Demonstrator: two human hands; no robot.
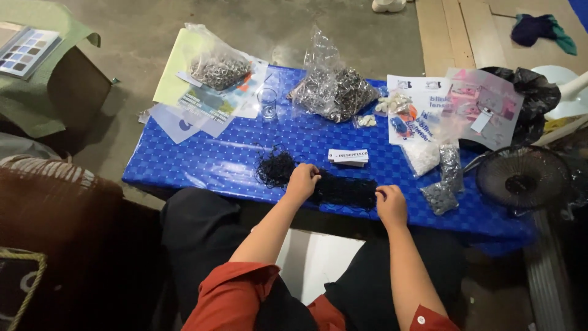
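A flat bundle of black cords (346, 190) lies near the front edge of a low table covered in a blue checked cloth (202, 160). My left hand (302, 181) rests curled on the bundle's left end. My right hand (390, 205) pinches its right end. A loose tangle of black thread (275, 168) sits just left of my left hand. A small stack of white cards (348, 156) lies right behind the bundle.
Clear bags of metal rings (219, 68) and metal clasps (334, 89) stand at the back with a small glass (267, 103). Printed sheets and small bags (450, 175) crowd the right side. A black fan (522, 178) sits on the floor at right.
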